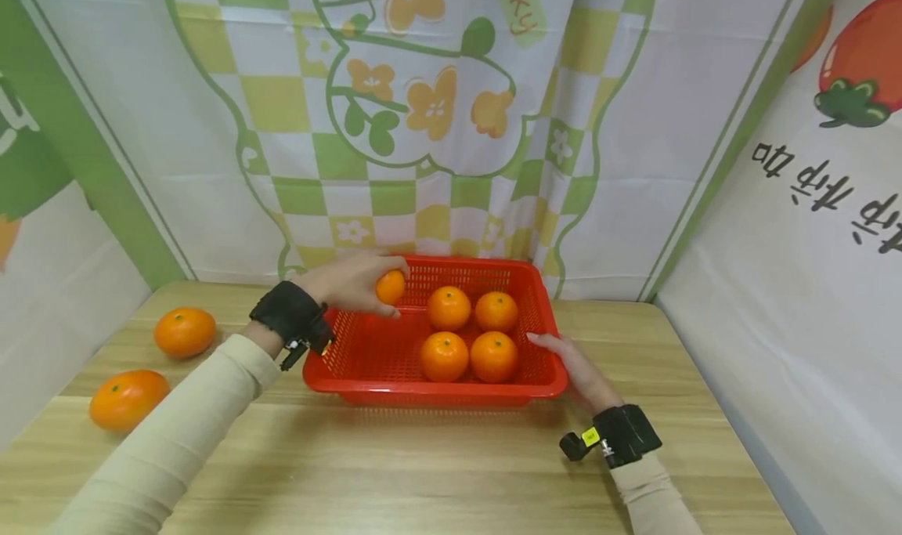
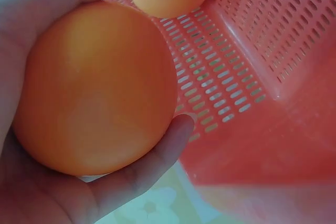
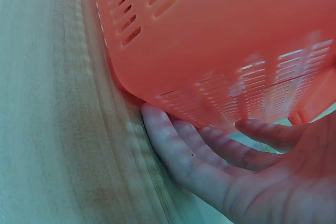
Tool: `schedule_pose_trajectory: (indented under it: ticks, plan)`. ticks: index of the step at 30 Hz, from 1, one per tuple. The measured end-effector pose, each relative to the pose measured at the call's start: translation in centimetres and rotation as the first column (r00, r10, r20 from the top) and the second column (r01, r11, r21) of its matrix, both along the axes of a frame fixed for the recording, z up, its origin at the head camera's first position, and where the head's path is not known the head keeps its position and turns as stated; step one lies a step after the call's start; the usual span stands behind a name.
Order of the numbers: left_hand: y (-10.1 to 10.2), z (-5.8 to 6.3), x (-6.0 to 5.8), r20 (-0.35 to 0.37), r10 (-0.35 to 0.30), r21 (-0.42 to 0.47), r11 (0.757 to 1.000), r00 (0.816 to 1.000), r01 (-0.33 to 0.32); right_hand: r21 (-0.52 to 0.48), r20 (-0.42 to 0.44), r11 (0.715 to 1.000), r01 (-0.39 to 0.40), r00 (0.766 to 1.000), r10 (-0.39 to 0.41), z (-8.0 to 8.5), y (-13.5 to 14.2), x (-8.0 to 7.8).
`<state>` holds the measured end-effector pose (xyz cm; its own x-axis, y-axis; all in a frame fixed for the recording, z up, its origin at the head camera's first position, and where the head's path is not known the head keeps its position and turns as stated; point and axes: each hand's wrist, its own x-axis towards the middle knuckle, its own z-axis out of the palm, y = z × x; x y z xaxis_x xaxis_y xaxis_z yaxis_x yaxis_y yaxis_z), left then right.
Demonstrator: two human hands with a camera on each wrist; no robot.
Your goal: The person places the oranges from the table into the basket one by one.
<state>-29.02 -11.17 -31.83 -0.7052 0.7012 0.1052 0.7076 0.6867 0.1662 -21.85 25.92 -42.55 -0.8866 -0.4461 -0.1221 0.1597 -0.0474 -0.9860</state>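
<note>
My left hand (image 1: pixel 355 283) grips an orange (image 1: pixel 391 287) above the left part of a red plastic basket (image 1: pixel 430 390). In the left wrist view, fingers curl round the held orange (image 2: pixel 97 87), with the basket wall (image 2: pixel 294 30) beyond it. Several oranges sit together in the basket's right part, among them a front orange (image 1: pixel 444 356) and a back orange (image 1: pixel 496 312). At the right rim, my right hand (image 1: pixel 574 366) holds the basket, thumb over the edge. In the right wrist view, its fingers (image 3: pixel 173 145) touch the outer wall low down.
Two more oranges lie on the wooden table (image 1: pixel 395 472) at left: a rear orange (image 1: pixel 185 332) and a nearer orange (image 1: pixel 129 400), close to the left sleeve. A patterned curtain (image 1: pixel 437 206) hangs right behind the basket. White printed panels (image 1: pixel 782 284) border the sides.
</note>
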Motion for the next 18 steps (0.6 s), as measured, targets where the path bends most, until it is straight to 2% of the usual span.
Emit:
schedule_pose_trajectory:
  ticks: [7, 14, 18]
  plan:
    - [1.1, -0.6, -0.8, 0.038, 0.022, -0.037, 0.999, 0.999, -0.021, -0.006, 0.016, 1.000, 0.004, 1.000, -0.004, 0.0, 0.0, 0.0]
    - [1.8, -1.7, -1.6, 0.066, -0.021, -0.023, 0.999, 0.998, 0.023, -0.004, 0.020, 1.000, -0.005, 1.000, 0.005, 0.0, 0.0, 0.0]
    - [2.1, -2.3, -2.2, 0.090, -0.025, -0.027, 0.999, 0.996, 0.028, -0.002, 0.021, 1.000, 0.000, 1.000, 0.000, 0.0, 0.0, 0.0]
